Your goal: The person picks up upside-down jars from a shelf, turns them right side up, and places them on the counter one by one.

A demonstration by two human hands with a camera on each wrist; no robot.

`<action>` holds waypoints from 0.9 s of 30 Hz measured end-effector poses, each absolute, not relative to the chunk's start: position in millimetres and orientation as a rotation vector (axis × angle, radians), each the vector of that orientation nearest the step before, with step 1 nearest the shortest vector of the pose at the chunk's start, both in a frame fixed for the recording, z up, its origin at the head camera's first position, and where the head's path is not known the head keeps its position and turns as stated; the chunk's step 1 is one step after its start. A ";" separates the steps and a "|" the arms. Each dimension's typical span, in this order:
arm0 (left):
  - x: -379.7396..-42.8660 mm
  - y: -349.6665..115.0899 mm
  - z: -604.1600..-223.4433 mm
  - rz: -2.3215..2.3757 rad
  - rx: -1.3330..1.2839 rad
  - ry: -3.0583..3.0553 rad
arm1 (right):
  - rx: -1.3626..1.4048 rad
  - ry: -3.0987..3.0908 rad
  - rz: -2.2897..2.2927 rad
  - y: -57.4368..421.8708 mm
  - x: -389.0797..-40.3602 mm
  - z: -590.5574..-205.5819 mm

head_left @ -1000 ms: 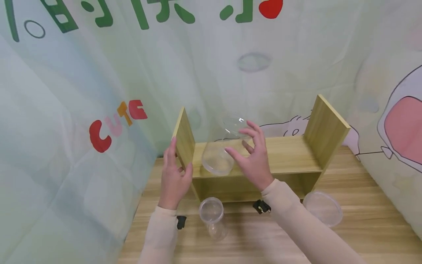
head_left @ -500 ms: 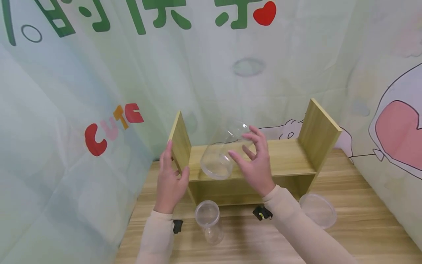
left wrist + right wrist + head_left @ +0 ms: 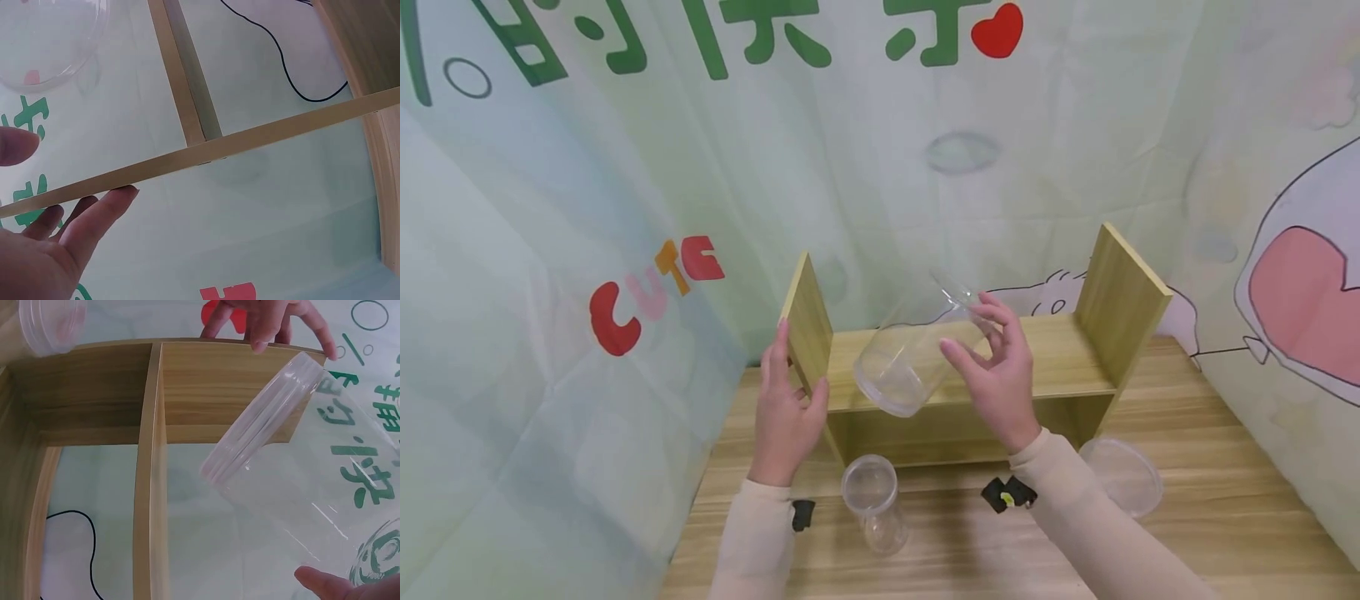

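Note:
My right hand grips a clear plastic jar near its base end, thumb on one side and fingers on the other. The jar leans over above the left part of the wooden shelf, its ribbed rim pointing down and to the left. My left hand rests against the shelf's left upright panel. In the left wrist view, the fingertips touch the panel's outer side, while the thumb is on the other side, apart from it.
A smaller clear jar stands on the wood-grain table before the shelf's left end. At right, a round clear plastic piece is partly behind my right sleeve. The right upright panel stands beyond it. A printed cloth hangs behind.
My right hand has moved slightly right, and the jar has tilted further, its base end shifting right. The left hand keeps its place on the panel. The view has shifted a little.

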State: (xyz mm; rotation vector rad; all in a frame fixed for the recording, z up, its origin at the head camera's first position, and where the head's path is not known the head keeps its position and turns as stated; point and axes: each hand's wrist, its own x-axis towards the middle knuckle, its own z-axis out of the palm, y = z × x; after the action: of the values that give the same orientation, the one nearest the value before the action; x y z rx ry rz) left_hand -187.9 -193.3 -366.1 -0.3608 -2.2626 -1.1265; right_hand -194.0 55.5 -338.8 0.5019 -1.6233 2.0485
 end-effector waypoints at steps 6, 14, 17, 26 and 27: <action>-186.7 -193.7 -368.7 -1.099 -0.346 -2.280 | 0.448 -1.602 2.129 60.1 -188.3 -345.0; -187.8 -190.7 -367.6 -1.103 -0.344 -2.268 | 0.456 -1.560 2.162 68.1 -183.3 -346.0; -187.4 -190.5 -367.5 -1.095 -0.339 -2.277 | 0.430 -1.524 2.228 70.3 -181.7 -346.9; -184.3 -188.5 -369.3 -1.155 -0.339 -2.257 | 0.343 -1.467 2.365 76.3 -180.1 -349.9; -184.1 -188.1 -369.2 -1.160 -0.341 -2.252 | 0.349 -1.462 2.369 77.2 -180.4 -349.8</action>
State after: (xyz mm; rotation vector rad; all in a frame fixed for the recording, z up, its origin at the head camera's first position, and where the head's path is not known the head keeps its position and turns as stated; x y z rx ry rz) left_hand -184.1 -188.1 -369.2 -0.3410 -2.2521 -1.1598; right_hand -180.4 77.2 -349.8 0.3490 -1.4622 2.3688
